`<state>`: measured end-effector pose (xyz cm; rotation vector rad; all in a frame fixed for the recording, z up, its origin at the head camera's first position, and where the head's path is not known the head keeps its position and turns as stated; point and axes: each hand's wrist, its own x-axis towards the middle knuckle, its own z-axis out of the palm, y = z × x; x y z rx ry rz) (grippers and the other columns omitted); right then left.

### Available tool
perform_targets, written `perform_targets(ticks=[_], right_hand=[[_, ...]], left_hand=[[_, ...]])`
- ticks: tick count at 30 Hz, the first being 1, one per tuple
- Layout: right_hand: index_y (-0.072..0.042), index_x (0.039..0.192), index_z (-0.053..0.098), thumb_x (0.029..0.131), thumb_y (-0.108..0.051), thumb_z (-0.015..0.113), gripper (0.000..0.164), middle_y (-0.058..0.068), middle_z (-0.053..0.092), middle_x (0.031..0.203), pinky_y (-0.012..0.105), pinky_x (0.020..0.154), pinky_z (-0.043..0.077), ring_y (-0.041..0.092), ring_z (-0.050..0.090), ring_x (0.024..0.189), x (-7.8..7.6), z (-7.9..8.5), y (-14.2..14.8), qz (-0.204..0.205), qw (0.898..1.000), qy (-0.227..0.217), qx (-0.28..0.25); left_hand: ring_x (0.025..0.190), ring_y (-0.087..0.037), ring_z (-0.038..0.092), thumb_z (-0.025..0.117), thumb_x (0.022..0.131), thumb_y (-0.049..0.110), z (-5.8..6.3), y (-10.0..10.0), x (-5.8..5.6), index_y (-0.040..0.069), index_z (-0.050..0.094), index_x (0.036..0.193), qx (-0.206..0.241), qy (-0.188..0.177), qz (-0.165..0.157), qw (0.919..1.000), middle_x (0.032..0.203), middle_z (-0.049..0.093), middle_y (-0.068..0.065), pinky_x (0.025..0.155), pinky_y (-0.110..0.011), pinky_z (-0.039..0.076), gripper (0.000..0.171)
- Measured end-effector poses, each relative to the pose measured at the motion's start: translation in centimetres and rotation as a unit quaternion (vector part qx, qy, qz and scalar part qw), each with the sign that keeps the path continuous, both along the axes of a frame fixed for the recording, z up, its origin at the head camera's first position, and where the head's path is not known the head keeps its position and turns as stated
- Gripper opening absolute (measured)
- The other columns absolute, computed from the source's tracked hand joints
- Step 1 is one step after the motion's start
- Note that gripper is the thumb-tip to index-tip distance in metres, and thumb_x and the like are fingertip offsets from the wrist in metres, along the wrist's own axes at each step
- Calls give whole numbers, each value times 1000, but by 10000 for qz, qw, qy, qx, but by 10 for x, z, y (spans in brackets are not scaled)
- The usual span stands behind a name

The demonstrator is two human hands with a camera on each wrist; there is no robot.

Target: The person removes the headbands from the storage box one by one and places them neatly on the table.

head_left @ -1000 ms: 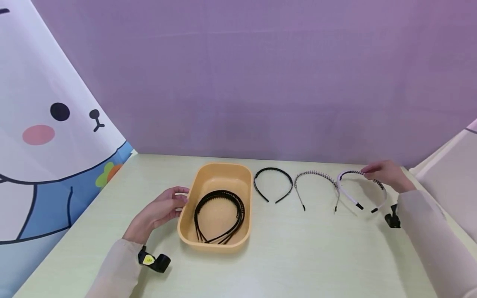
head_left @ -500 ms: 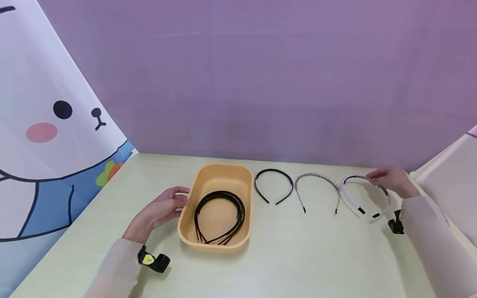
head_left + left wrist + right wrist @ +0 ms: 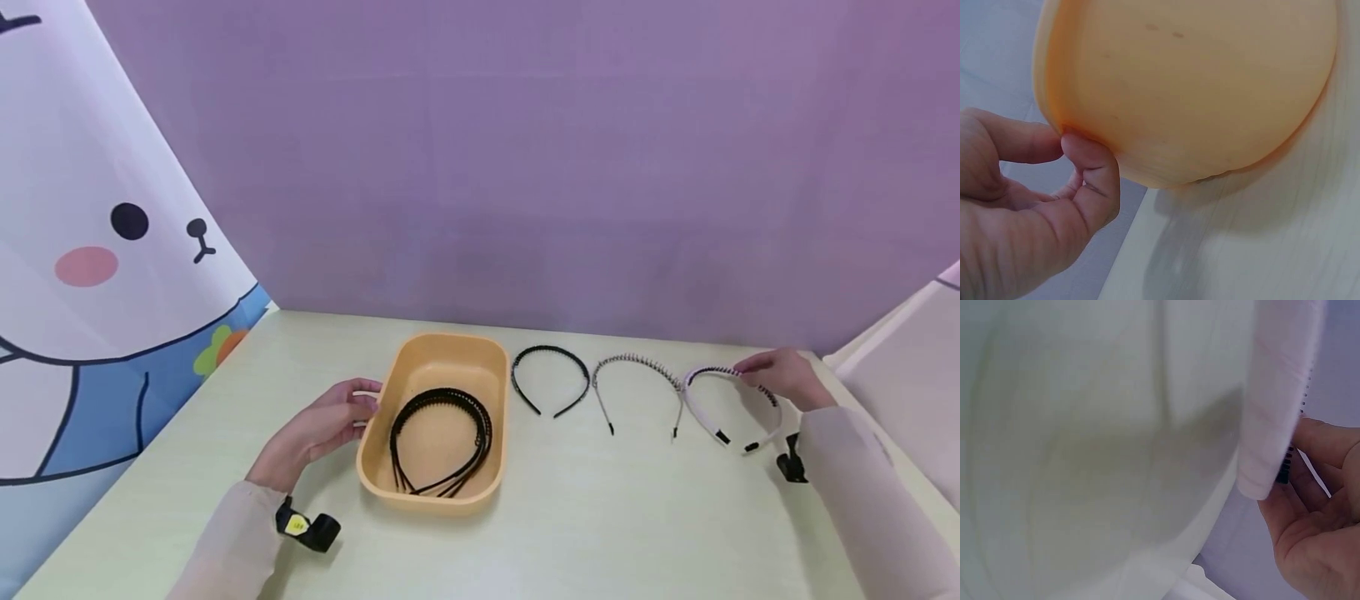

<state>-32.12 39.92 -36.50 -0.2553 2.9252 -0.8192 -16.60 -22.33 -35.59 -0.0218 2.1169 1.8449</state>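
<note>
My left hand pinches the left rim of a pale orange plastic basket; the left wrist view shows thumb and fingertips on the basket rim. Several black toothed headbands lie stacked in the basket. At the far right, my right hand holds a white headband with black teeth by its upper right curve, its tipped ends toward me. In the right wrist view the fingers of my right hand grip this white headband, its black teeth facing the palm.
A black headband lies right of the basket on the pale table. Beside it is a thin light headband with spiky teeth, its right side close to the white one. A purple backdrop rises behind the table.
The white headband in my right hand has shifted slightly right, then a little back left and toward me. My left hand has stayed on the basket.
</note>
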Motion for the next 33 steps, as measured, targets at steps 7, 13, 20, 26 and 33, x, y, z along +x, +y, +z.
perform_targets(ticks=[7,13,20,26,33], right_hand=[[11,112,62,85,-11,64,35,19,70,94,26,66,46,6,57,74,-5,-4,1,7,9998,90,157],[9,111,64,86,-14,64,34,18,71,94,27,68,44,7,57,76,-8,-3,1,-32,9996,61,267],[8,109,65,85,-14,64,33,15,72,91,26,68,43,6,57,75,-8,-4,-2,-30,9994,67,348],[8,107,66,85,-14,63,31,14,72,88,26,66,43,6,57,73,-10,-7,-1,7,9989,108,448],[7,105,67,84,-14,66,30,15,72,87,27,66,42,8,57,74,-12,-8,0,40,9982,173,569]], left_hand=[[85,-12,57,42,95,0,1,0,-1,-10,26,135,-40,7,-1,10000,102,55,-7,68,-22,48,44],[86,-11,57,41,95,0,1,0,0,-10,26,135,-26,-22,22,10000,102,55,-7,69,-23,49,44],[85,-11,57,41,96,0,0,-1,1,-11,26,135,24,34,-26,10000,102,55,-7,68,-22,49,44],[85,-11,57,42,95,1,0,-1,1,-10,25,134,76,37,-61,9999,100,55,-6,68,-22,49,43],[85,-11,57,42,96,2,1,-1,2,-10,26,134,30,44,-50,10000,103,55,-8,67,-22,49,43]])
